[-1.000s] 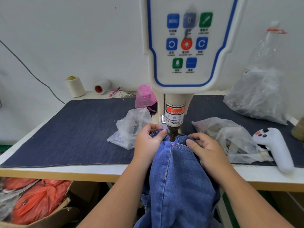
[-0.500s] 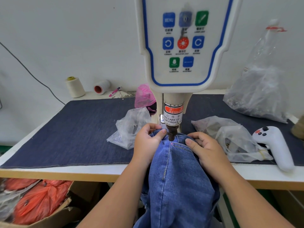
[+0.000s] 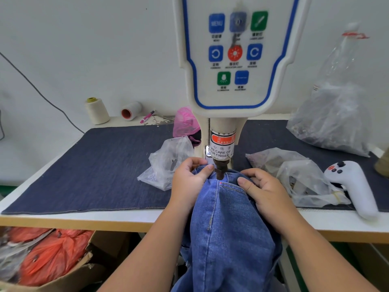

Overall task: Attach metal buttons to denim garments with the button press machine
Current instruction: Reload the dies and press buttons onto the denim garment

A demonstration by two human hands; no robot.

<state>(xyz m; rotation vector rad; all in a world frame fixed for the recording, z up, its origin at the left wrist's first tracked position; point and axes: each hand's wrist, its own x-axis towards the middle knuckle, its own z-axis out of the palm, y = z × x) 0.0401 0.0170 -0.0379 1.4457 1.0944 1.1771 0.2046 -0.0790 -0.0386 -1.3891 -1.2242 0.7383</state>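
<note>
A blue denim garment (image 3: 227, 224) hangs over the table's front edge, its top edge tucked under the dark punch (image 3: 220, 172) of the white button press machine (image 3: 235, 60). A small red light dot shows on the denim just below the punch. My left hand (image 3: 188, 183) grips the cloth's top edge left of the punch, thumb pressed on top. My right hand (image 3: 265, 191) grips the bunched cloth right of the punch, thumb on the denim. No button is visible under the punch.
A dark denim mat (image 3: 94, 165) covers the table. Clear plastic bags (image 3: 168, 163) (image 3: 299, 180) lie either side of the press, a pink bag (image 3: 185, 121) behind. A white handheld controller (image 3: 353, 186) lies at right, thread spools (image 3: 96, 110) at back left. An open cardboard box (image 3: 69, 270) holding orange bags sits below.
The view has shifted slightly. Both hands keep the same hold on the denim under the punch; the punch sits about as low on the cloth as before.
</note>
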